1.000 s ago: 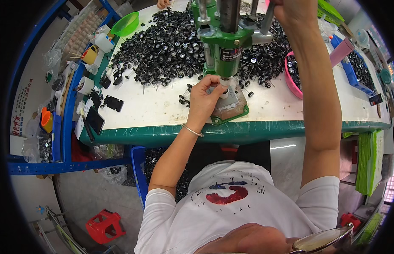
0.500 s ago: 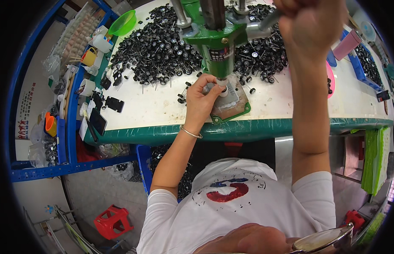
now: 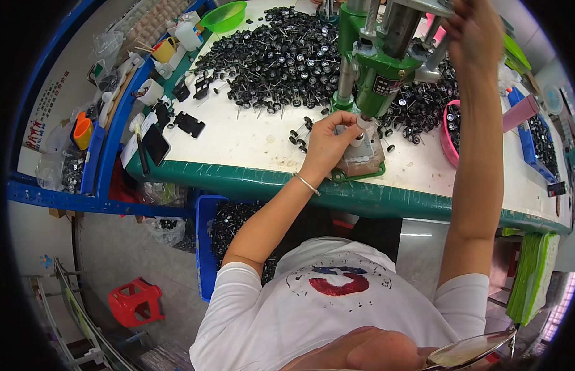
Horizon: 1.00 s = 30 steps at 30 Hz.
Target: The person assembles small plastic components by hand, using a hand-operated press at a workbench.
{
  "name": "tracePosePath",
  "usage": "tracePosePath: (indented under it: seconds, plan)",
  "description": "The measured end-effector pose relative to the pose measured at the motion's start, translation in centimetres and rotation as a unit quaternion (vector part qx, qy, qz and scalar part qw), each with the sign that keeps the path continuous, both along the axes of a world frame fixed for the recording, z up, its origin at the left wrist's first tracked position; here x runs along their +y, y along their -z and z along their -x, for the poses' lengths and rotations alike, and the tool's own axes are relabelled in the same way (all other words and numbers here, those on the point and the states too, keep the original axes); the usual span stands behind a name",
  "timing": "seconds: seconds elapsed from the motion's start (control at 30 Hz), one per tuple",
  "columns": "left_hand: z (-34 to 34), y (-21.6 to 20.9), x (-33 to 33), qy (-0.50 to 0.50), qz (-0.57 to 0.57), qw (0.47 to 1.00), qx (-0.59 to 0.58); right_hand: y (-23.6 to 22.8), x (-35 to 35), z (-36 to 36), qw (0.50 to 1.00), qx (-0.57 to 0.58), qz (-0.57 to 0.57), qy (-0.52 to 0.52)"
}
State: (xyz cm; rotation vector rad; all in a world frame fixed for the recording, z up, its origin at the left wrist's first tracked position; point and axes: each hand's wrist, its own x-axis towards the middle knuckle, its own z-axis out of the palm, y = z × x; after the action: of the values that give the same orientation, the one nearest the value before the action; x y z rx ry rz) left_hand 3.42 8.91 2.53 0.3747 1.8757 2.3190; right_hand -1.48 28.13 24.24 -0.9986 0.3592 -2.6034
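Note:
A green bench press (image 3: 377, 83) stands on the white worktable, its ram pointing down at a metal base plate (image 3: 364, 162). My left hand (image 3: 330, 143) is closed at the ram's lower end, thumb and fingertips pinched beside a small white round holder (image 3: 358, 138). What the fingertips hold is too small and hidden to make out. Raised at the upper right, my right hand (image 3: 476, 40) is closed round the press's grey lever (image 3: 438, 54); part of that hand lies close to the picture's top edge.
Heaps of small black wheels on metal axles (image 3: 281, 62) lie behind and beside the press. A pink basin (image 3: 448, 139) and a blue tray (image 3: 531, 136) stand to the right, a green bowl (image 3: 224, 17) at the far left. A phone (image 3: 156, 146) lies near the left edge.
The view has turned, so the press and table appear further right and tilted. Both hands keep their places, the left at the ram's end and the right on the lever.

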Motion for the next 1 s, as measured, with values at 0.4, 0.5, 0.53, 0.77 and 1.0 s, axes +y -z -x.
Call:
tracePosePath:
  seconds: [0.4,0.5,0.53,0.77,1.0]
  plan:
    - [3.4,2.9,-9.6,-0.139,0.439,0.868,0.187,2.3,-0.7,0.5,0.695,-0.086,-0.413,0.582]
    - [2.2,1.6,-8.0,-0.118,0.507,0.840,0.154,5.8,5.7,0.2,0.612,0.009,-0.433,0.662]
    - [1.9,1.9,-7.7,-0.141,0.516,0.826,0.178,6.7,7.1,-0.6,0.588,-0.015,-0.499,0.636]
    - [1.8,3.6,-6.3,-0.159,0.506,0.792,0.302,14.8,15.6,-6.3,0.327,0.096,-0.745,0.574]
    - [-3.7,1.2,-14.5,-0.143,0.540,0.793,0.240,19.3,17.2,-9.9,0.253,0.158,-0.773,0.560]
